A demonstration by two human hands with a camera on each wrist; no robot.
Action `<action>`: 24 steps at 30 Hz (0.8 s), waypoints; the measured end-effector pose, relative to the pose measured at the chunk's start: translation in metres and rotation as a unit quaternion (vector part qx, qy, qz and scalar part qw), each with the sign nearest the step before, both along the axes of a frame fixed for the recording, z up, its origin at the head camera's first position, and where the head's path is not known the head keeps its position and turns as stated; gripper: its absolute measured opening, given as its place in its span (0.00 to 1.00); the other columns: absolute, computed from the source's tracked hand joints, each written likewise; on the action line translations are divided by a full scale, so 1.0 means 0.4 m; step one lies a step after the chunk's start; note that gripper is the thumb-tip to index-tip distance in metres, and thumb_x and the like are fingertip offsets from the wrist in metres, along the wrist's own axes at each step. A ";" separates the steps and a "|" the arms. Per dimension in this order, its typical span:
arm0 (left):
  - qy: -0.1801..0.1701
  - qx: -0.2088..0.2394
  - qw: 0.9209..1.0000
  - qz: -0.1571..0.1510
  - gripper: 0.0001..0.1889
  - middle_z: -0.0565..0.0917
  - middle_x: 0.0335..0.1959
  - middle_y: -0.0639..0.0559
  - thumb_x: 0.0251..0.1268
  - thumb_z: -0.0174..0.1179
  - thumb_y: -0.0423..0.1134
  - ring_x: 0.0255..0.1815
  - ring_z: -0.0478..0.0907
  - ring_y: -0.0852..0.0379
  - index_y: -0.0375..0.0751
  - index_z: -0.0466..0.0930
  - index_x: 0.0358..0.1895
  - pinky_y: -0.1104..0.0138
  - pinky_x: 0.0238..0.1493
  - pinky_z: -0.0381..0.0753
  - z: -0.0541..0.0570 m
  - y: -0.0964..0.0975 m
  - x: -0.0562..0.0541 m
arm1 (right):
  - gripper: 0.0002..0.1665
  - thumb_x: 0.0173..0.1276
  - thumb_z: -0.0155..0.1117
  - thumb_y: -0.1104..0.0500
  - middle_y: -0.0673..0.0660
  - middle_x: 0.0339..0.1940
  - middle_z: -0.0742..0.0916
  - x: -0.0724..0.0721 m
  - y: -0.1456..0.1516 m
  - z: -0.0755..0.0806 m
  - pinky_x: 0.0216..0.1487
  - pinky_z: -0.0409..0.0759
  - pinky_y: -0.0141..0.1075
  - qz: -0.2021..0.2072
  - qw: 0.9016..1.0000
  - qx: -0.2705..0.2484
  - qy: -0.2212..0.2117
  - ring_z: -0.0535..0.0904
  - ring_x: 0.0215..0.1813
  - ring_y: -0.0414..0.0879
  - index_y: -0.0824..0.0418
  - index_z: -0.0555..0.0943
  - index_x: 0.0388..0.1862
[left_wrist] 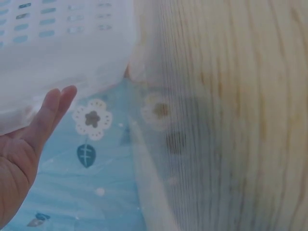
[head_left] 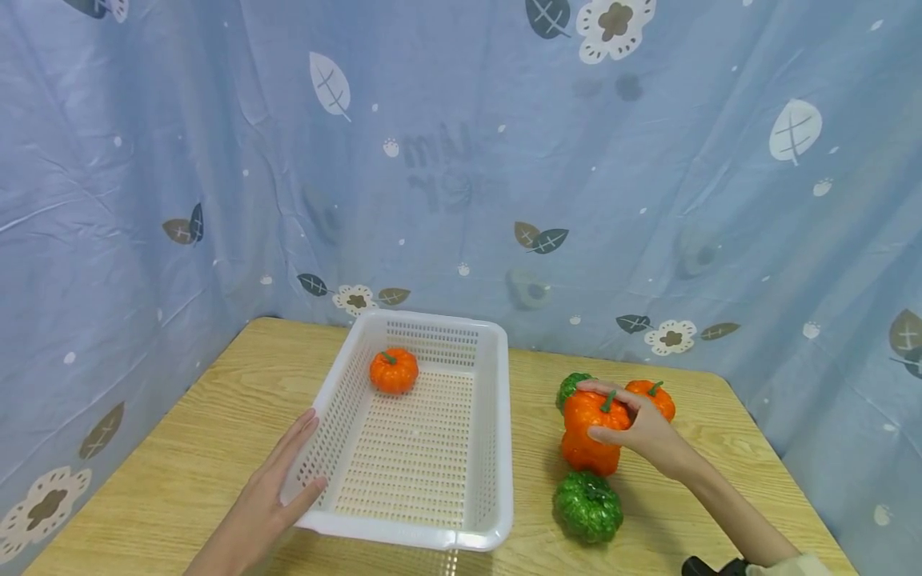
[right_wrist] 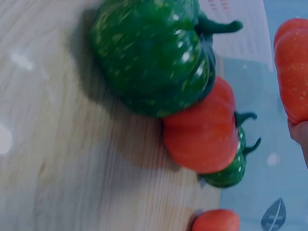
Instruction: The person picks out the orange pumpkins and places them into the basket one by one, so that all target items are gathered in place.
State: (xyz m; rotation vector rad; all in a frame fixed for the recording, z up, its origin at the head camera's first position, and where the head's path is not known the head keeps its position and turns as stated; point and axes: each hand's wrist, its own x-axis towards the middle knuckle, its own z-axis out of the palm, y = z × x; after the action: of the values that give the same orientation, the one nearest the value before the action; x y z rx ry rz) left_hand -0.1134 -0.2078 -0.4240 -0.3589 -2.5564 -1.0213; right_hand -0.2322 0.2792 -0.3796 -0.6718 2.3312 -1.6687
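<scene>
My right hand (head_left: 643, 432) grips an orange toy pumpkin (head_left: 592, 411) with a green stem, thumb on the near side and fingers over the top. The same held pumpkin (right_wrist: 292, 67) hangs off the table in the right wrist view. In the head view it overlaps another orange pumpkin (head_left: 589, 454) below it. My left hand (head_left: 268, 498), fingers straight, rests at the left rim of a white perforated plastic basket (head_left: 504, 432), thumb over its front left corner. Inside the basket, one small orange pumpkin (head_left: 394, 371) sits toward the back left.
A green pumpkin (head_left: 588, 507) stands nearest the front, right of the basket. Another green one (head_left: 571, 389) is partly hidden behind my right hand, and an orange one (head_left: 657, 399) stands farther right. A patterned blue cloth (head_left: 461, 176) hangs behind the wooden table (head_left: 209, 424).
</scene>
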 end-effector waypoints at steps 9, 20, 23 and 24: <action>-0.009 -0.010 1.000 0.005 0.39 0.54 0.76 0.51 0.63 0.63 0.41 0.72 0.56 0.43 0.48 0.54 0.75 0.77 0.68 0.51 0.002 -0.001 0.001 | 0.35 0.64 0.67 0.61 0.58 0.60 0.77 -0.033 -0.077 0.040 0.47 0.84 0.42 0.006 1.000 0.006 -0.013 0.81 0.50 0.49 0.57 0.68 0.69; 0.006 -0.006 1.000 -0.002 0.39 0.55 0.76 0.49 0.63 0.63 0.40 0.72 0.56 0.40 0.47 0.54 0.75 0.88 0.63 0.43 0.006 0.004 0.001 | 0.34 0.61 0.70 0.60 0.61 0.59 0.78 -0.088 -0.179 0.089 0.46 0.84 0.43 0.022 1.000 -0.007 -0.002 0.79 0.52 0.52 0.51 0.71 0.67; 0.003 -0.003 1.000 -0.001 0.39 0.56 0.76 0.48 0.62 0.63 0.39 0.70 0.57 0.36 0.47 0.55 0.75 0.66 0.71 0.57 0.007 0.004 0.004 | 0.35 0.62 0.70 0.59 0.62 0.59 0.78 -0.106 -0.214 0.098 0.47 0.83 0.43 0.033 0.999 -0.012 -0.011 0.78 0.53 0.54 0.51 0.70 0.67; 0.003 -0.003 1.000 -0.001 0.39 0.56 0.75 0.47 0.62 0.64 0.39 0.70 0.58 0.35 0.47 0.55 0.75 0.57 0.69 0.61 0.007 0.003 0.004 | 0.35 0.61 0.70 0.59 0.61 0.59 0.78 -0.112 -0.226 0.100 0.47 0.83 0.43 0.034 0.999 -0.013 -0.014 0.78 0.53 0.54 0.51 0.70 0.67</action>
State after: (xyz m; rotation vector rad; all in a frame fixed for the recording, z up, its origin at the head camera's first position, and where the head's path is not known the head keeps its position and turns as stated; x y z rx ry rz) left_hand -0.1119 -0.2064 -0.4211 -0.3655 -2.5543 -1.0112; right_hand -0.2771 0.1889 -0.3396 -0.7194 2.2473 -1.6703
